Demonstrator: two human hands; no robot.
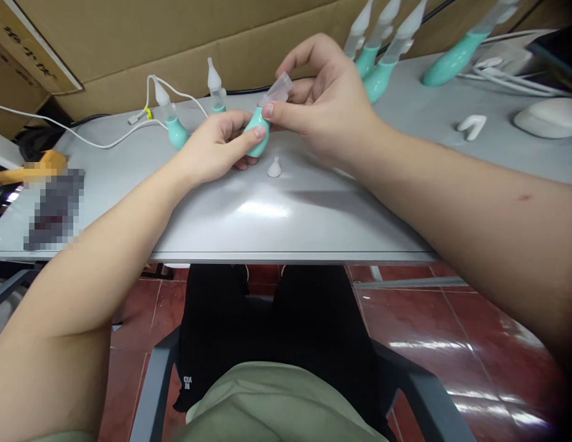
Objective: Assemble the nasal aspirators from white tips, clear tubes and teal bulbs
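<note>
My left hand (221,144) is closed around the teal squeeze bulb (258,136) of a nasal aspirator, its thumb on the bulb's front. The aspirator's clear tube (277,91) points up and to the right from the bulb. My right hand (320,92) grips around this tube, with the thumb at the joint between tube and bulb and the index finger arched above. On the desk just below both hands stands a small white cone-shaped tip (274,167). Two white-tipped nasal aspirators, one left (172,123) and one behind (215,89), stand beyond my left hand.
More aspirators (380,70) are behind my right wrist, with another bulb (454,61) farther right. White earbuds (472,127), a white mouse (548,118) and cables lie rightward. A yellow tool (46,164) and a blurred dark item (55,209) are left. Cardboard (175,46) backs the desk (212,227).
</note>
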